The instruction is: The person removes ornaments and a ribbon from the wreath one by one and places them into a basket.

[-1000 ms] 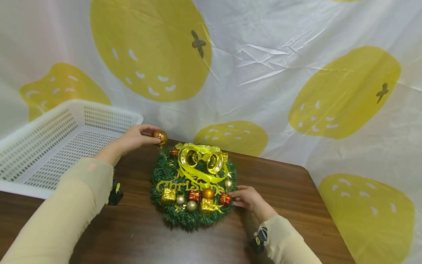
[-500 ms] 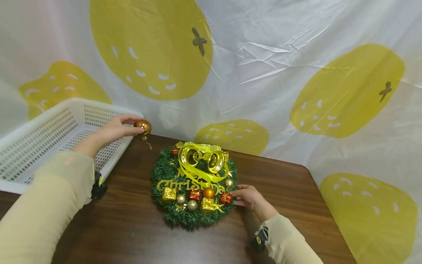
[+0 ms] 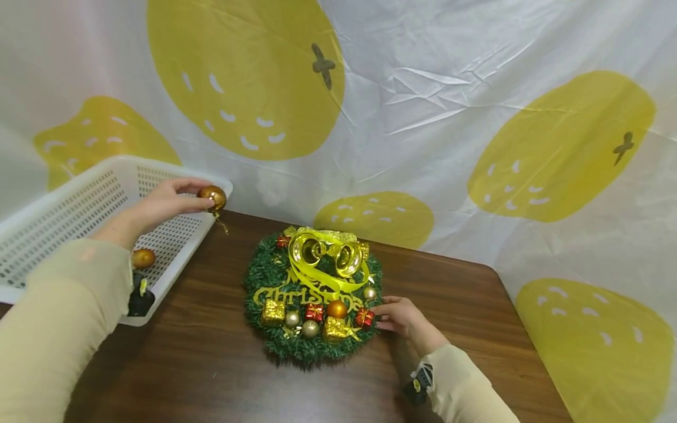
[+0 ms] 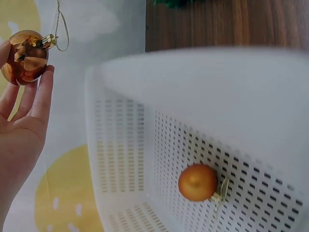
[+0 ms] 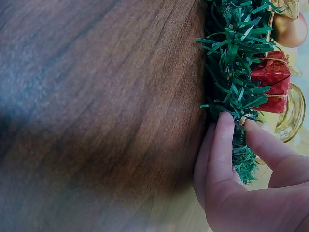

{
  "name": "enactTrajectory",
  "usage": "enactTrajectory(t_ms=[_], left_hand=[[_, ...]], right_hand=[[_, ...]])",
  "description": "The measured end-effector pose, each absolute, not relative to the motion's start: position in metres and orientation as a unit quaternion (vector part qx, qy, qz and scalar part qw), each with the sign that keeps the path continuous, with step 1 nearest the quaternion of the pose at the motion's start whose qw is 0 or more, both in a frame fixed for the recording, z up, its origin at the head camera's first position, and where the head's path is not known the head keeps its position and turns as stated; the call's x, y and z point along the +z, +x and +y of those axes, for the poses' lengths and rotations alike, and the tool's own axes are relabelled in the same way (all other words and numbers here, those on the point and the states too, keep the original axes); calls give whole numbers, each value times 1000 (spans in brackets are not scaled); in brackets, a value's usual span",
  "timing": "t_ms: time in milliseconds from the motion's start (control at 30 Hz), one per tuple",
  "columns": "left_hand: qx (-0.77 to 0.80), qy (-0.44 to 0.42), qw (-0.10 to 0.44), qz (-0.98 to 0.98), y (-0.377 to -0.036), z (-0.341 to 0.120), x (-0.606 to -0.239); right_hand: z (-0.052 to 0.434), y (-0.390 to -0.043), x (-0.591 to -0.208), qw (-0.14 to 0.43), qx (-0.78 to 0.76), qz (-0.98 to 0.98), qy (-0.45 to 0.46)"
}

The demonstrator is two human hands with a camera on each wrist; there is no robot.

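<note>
There was one white perforated plastic basket (image 3: 79,211) and one round green tinsel wreath (image 3: 312,294) on one dark wooden table (image 3: 211,364). Two loose shiny copper-gold baubles showed: one held bauble (image 3: 213,198) and one lying bauble (image 3: 143,258). The wreath carried two shiny gold bells (image 3: 325,255), three small red gift boxes (image 3: 364,318), two gold gift boxes (image 3: 272,312), three pale gold balls (image 3: 310,329), and one orange ball (image 3: 337,309). Two hands were in view: one left hand (image 3: 158,205) and one right hand (image 3: 402,317).

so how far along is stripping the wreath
Early. One bauble already lies in the basket. The left hand holds a second ball over the basket rim. The right hand steadies the wreath, where bells, gift boxes and several balls remain.
</note>
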State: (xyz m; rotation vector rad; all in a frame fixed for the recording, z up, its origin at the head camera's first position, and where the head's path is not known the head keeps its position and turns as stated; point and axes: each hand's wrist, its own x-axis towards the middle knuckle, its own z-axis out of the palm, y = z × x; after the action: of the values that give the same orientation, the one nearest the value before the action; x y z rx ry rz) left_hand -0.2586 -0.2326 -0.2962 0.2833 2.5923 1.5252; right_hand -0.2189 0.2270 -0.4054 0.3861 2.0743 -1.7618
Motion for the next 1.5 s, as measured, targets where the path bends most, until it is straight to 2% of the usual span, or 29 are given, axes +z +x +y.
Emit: enactTrajectory(t_ms=[633,1500], left_hand=[[466,63,45,881,-248,-269,-307],[404,58,123,904,-240,-291,-327]], right_hand=[[227,-221,-407,195,-609,756,139],[224,-224,-407,195,-618,748,140]])
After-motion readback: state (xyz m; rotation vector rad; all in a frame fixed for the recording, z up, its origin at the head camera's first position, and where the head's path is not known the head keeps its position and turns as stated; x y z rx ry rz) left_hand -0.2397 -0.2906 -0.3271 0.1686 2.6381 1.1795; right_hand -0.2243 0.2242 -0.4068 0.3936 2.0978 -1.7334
